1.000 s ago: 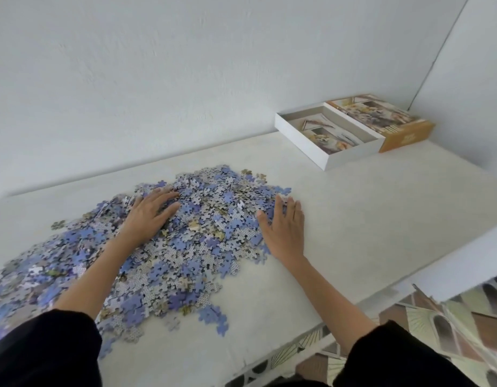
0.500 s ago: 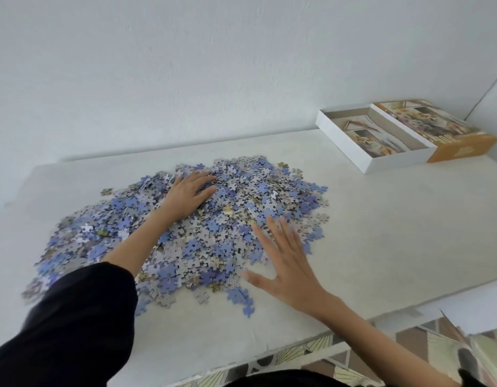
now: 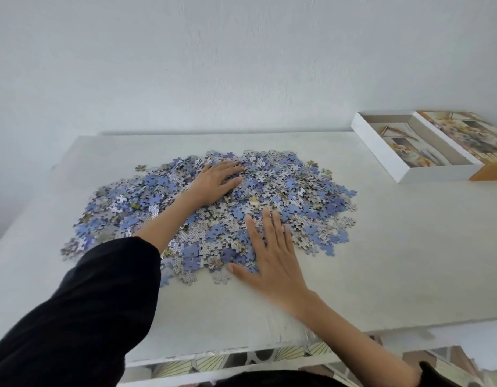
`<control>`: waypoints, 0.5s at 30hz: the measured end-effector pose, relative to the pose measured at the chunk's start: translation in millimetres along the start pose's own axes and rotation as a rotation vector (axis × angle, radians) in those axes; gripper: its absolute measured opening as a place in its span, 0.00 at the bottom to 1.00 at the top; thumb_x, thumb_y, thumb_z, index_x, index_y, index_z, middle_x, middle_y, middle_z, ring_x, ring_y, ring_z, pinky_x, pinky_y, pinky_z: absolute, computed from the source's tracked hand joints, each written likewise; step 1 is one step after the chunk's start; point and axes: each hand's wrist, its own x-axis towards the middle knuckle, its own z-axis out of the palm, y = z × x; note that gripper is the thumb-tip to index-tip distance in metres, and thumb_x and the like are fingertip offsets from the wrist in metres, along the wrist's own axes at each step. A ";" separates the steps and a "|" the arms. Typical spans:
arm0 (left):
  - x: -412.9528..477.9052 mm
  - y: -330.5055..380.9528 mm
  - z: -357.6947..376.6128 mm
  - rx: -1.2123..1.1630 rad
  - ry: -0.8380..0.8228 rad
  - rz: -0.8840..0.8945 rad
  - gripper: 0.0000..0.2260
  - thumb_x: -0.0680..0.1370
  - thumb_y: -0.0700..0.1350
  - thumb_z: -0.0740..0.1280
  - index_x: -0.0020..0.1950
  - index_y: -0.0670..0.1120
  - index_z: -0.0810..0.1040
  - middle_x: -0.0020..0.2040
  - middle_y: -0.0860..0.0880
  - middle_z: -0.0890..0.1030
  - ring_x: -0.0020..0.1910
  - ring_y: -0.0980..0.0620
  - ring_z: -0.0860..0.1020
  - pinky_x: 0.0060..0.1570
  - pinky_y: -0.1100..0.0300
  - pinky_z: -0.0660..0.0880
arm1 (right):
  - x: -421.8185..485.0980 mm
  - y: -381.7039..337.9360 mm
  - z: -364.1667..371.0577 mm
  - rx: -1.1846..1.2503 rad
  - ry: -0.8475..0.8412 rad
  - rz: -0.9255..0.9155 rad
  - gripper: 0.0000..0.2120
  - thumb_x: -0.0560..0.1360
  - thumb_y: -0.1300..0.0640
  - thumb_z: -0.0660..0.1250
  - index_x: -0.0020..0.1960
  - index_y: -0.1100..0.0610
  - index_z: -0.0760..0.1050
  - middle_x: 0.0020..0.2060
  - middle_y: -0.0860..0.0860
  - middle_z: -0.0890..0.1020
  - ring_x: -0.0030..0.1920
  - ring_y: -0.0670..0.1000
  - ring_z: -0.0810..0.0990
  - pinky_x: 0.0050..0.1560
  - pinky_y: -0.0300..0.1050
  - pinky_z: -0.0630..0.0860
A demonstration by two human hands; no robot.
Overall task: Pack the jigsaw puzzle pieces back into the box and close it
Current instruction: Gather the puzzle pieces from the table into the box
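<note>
Both hands flat, fingers straight, grip holding nothing: left hand (image 3: 213, 185) atop puzzle pile (image 3: 292, 196), right hand (image 3: 272, 261) at its near edge; open box (image 3: 409, 174) far right on bench (image 3: 409, 261).

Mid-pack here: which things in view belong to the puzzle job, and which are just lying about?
Belong to the job: pile of puzzle pieces; open box base; box lid beside it; left hand flat on the pile; right hand at its near edge.

Just there: table; wall; patterned floor below the table's edge.
</note>
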 end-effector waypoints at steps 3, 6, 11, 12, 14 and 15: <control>-4.0 7.2 -7.1 -0.161 0.015 0.003 0.21 0.80 0.57 0.54 0.71 0.52 0.66 0.73 0.48 0.64 0.69 0.47 0.67 0.71 0.45 0.55 | 8.5 1.7 -1.7 -0.018 0.012 -0.021 0.41 0.70 0.29 0.44 0.73 0.47 0.30 0.71 0.52 0.29 0.69 0.50 0.24 0.68 0.47 0.25; -14.0 14.8 -24.0 -0.397 0.105 -0.049 0.17 0.81 0.49 0.57 0.69 0.48 0.69 0.72 0.47 0.65 0.68 0.47 0.67 0.67 0.52 0.60 | 13.8 5.4 -0.9 -0.019 0.009 -0.069 0.41 0.69 0.28 0.41 0.74 0.47 0.33 0.72 0.51 0.31 0.70 0.50 0.25 0.65 0.46 0.21; -50.2 2.7 -59.8 -0.388 0.190 -0.081 0.14 0.81 0.45 0.57 0.66 0.45 0.72 0.70 0.46 0.69 0.67 0.49 0.68 0.65 0.55 0.65 | 40.4 10.7 -10.6 0.031 0.052 -0.126 0.42 0.62 0.24 0.29 0.72 0.43 0.34 0.73 0.49 0.36 0.72 0.50 0.30 0.65 0.45 0.21; -60.6 -3.0 -65.9 -0.383 0.214 -0.107 0.14 0.81 0.45 0.58 0.66 0.45 0.72 0.70 0.46 0.69 0.67 0.50 0.69 0.64 0.56 0.65 | 49.7 10.4 -13.0 0.042 0.065 -0.134 0.40 0.64 0.25 0.30 0.71 0.42 0.33 0.73 0.49 0.35 0.72 0.50 0.31 0.66 0.46 0.22; -85.8 -14.1 -75.8 -0.365 0.268 -0.196 0.14 0.81 0.45 0.58 0.66 0.45 0.73 0.69 0.47 0.70 0.67 0.50 0.68 0.65 0.56 0.64 | 69.9 8.6 -15.2 0.052 0.077 -0.152 0.36 0.67 0.28 0.35 0.71 0.41 0.34 0.72 0.47 0.35 0.71 0.49 0.31 0.67 0.49 0.26; -101.0 -18.8 -79.0 -0.359 0.295 -0.251 0.15 0.81 0.45 0.58 0.66 0.46 0.73 0.69 0.47 0.70 0.67 0.50 0.68 0.66 0.55 0.64 | 79.8 7.6 -14.8 0.043 0.075 -0.162 0.35 0.69 0.29 0.36 0.71 0.41 0.35 0.72 0.47 0.36 0.71 0.49 0.31 0.68 0.50 0.27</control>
